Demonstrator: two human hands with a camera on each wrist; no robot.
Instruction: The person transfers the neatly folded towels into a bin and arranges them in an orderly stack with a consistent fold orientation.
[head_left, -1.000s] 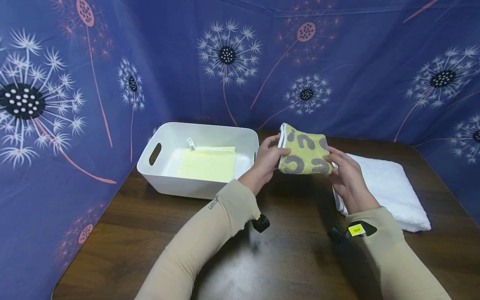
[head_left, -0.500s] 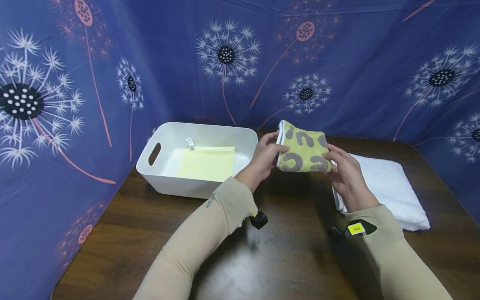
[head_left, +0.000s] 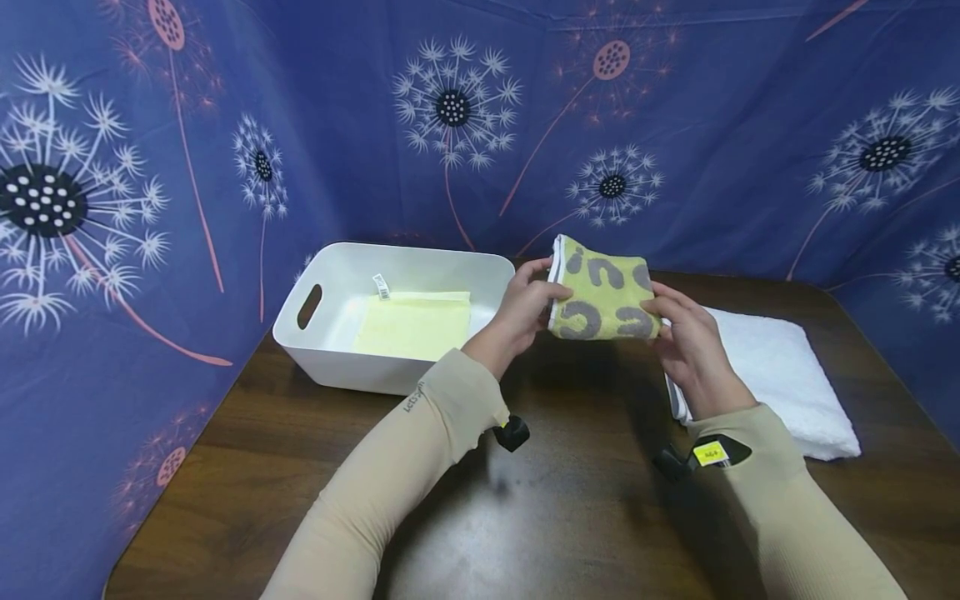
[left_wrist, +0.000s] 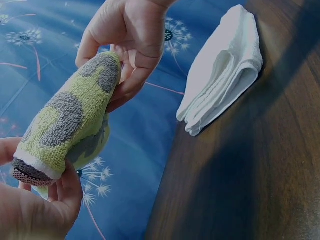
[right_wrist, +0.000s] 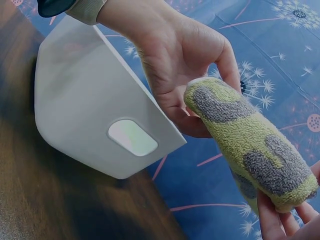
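Observation:
A folded yellow-green towel [head_left: 603, 292] with grey figures is held up in the air between both hands, above the table. My left hand [head_left: 521, 312] pinches its left edge, thumb on the front face. The right hand [head_left: 690, 350] grips its right side, also with the thumb in front. In the left wrist view, the folded towel [left_wrist: 75, 105] shows a white edge and a dark underside at the left hand's end. Seen from the right wrist, the same towel [right_wrist: 250, 145] bulges softly in its folds. Some fingertips are hidden behind the cloth.
A white plastic bin [head_left: 360, 371] with handle holes stands to the left, holding a folded pale yellow cloth [head_left: 412, 325] with a white tag. A folded white towel [head_left: 780, 375] lies on the brown table [head_left: 570, 500] at right. Blue dandelion fabric [head_left: 337, 125] hangs behind.
The towel has shifted slightly left and upward, and the left hand and forearm have moved left with it. The right hand stays nearly in place. Bin and white towel are unmoved.

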